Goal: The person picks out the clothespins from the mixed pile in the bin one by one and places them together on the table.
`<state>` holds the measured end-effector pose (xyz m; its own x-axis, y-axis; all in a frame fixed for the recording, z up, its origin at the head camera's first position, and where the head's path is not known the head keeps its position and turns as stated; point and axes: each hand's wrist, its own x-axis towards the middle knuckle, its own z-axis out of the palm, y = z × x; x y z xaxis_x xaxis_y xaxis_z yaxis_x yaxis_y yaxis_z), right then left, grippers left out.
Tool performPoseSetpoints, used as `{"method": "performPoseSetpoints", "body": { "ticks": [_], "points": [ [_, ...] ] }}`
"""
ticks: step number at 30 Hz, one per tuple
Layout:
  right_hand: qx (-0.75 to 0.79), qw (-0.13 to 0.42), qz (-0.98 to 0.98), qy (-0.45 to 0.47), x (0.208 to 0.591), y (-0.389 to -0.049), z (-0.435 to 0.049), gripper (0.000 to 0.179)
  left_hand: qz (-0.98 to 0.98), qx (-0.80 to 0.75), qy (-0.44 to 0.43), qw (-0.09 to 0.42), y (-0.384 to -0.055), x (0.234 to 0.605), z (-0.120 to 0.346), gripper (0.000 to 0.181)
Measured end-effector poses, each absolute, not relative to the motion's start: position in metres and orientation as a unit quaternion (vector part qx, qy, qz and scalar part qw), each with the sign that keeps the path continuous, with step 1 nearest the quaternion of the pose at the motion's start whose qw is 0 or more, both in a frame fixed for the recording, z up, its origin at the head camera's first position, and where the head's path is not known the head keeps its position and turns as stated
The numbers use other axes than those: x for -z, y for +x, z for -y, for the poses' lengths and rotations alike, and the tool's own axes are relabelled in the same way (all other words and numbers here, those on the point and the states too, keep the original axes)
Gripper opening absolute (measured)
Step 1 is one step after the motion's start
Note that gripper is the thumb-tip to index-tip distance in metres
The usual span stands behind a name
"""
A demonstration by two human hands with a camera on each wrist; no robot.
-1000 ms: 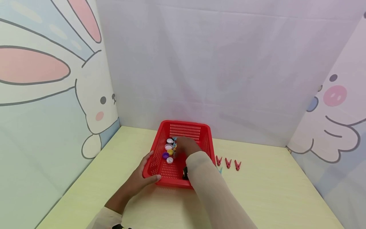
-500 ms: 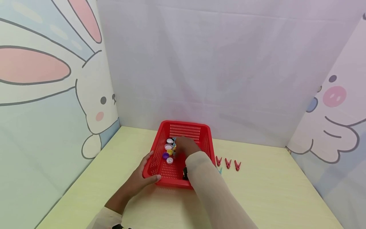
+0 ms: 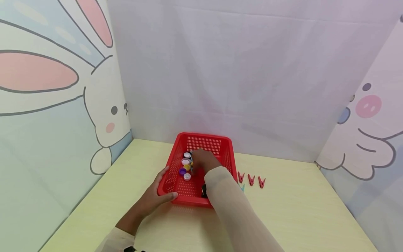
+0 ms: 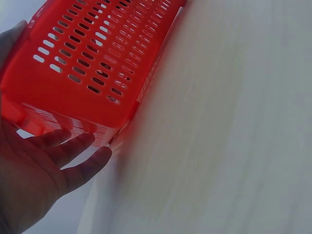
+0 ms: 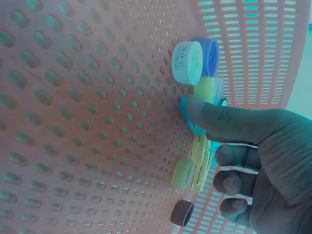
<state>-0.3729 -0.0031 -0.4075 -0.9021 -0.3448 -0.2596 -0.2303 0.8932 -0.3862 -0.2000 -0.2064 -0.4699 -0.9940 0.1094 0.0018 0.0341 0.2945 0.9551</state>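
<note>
A red perforated basket (image 3: 189,201) sits on the table in the head view. My left hand (image 3: 151,199) steadies its near left corner. The thumb lies on the front rim; the left wrist view shows loosely extended fingers (image 4: 83,170) against the outer wall. My right hand (image 3: 203,161) reaches inside among bottle caps and clothespins. In the right wrist view its thumb presses a light blue piece (image 5: 189,116), seemingly a clothespin; the index finger is hidden. Beside it are a white cap (image 5: 186,63), a purple cap (image 3: 182,171) and yellow clothespins (image 5: 201,170).
Three red clothespins (image 3: 251,179) stand in a row right of the basket. A light blue clothespin (image 3: 242,188), partly hidden by the sleeve, lies nearby. A dark cap (image 5: 182,213) is in the basket. A light curtain (image 3: 226,87) hangs behind the table.
My right hand shifts very slightly leftward and away over the clothespins. The left hand and the basket stay in place.
</note>
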Motion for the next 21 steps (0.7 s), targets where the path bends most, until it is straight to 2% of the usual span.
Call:
{"method": "performPoseSetpoints", "body": {
  "ticks": [7, 15, 21],
  "points": [
    [0.221, 0.198, -0.943, -0.150, 0.4078, -0.3777, 0.0045, 0.041, -0.804, -0.593, 0.044, 0.033, -0.2000, 0.4699, 0.2059, 0.121],
    [0.244, 0.210, -0.935, -0.146, 0.4071, -0.3747, 0.0008, 0.040, -0.804, -0.592, 0.041, 0.032, -0.1997, 0.4697, 0.2056, 0.121],
    [0.345, 0.231, -0.906, -0.082, 0.4100, -0.3745, -0.0020, 0.043, -0.803, -0.594, 0.046, 0.033, -0.1988, 0.4696, 0.2060, 0.121]
  ]
}}
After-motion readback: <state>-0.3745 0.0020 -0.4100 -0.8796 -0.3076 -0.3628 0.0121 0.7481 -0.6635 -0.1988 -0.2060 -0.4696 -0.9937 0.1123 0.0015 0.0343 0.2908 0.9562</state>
